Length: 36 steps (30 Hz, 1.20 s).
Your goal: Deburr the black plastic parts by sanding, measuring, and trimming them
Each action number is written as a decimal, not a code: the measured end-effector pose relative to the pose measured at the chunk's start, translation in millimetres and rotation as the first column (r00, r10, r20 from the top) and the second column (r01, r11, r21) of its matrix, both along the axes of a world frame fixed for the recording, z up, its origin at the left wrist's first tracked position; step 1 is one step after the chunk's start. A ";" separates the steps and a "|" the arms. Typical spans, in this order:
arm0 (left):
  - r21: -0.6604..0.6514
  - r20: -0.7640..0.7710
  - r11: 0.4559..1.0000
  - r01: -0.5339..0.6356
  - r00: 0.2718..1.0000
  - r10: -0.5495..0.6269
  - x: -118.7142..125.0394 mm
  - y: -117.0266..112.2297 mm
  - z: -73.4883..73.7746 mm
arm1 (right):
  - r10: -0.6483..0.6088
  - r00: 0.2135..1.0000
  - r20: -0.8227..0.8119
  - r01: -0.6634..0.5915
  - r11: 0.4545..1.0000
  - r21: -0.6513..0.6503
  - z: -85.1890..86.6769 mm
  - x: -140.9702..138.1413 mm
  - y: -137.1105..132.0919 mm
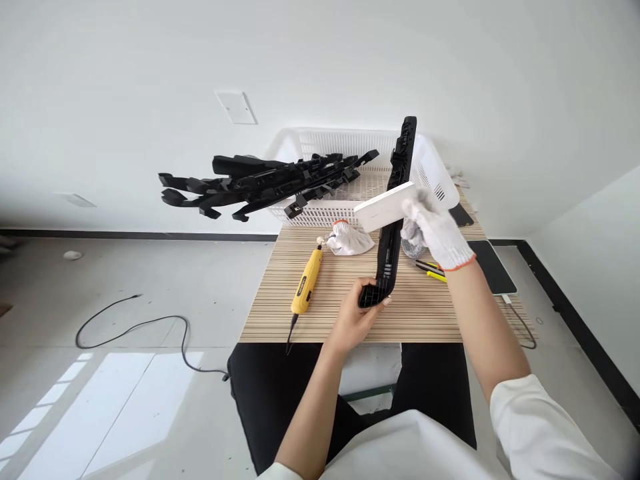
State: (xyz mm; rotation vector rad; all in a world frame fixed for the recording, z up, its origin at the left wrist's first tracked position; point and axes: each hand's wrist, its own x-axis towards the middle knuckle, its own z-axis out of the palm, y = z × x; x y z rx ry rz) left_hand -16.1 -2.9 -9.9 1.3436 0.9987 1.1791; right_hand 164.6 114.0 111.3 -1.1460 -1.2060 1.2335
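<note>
Over the slatted wooden surface [350,313], my bare left fingers [367,293] grip the long black plastic strip's [395,227] near end, my gloved right fingers [430,223] clamp a white block [383,208] best rubbed flat.

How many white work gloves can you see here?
2. One glove is worn on the right hand, which grips a white block. The spare glove lies on the table near the yellow tool. Others may be hidden.
</note>
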 end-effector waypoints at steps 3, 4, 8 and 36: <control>0.001 -0.034 1.000 -0.030 0.999 0.030 0.7 -0.2 2.2 | -0.128 0.967 -0.220 0.130 0.992 -0.003 -9.9 11.0 -25.3; 0.006 -0.054 0.999 -0.035 0.998 0.035 0.8 -0.1 2.7 | -0.104 0.955 -0.278 0.106 0.994 -0.007 -16.6 13.2 -37.0; 0.035 -0.142 0.999 -0.019 0.990 0.024 -1.9 -1.6 1.5 | -0.073 0.983 -0.170 0.018 0.952 -0.306 -58.0 5.5 -86.9; -0.078 0.049 0.997 -0.025 0.998 0.028 -8.5 -6.4 -6.0 | -0.144 0.990 0.008 0.139 0.936 -0.322 -80.1 -19.0 -122.5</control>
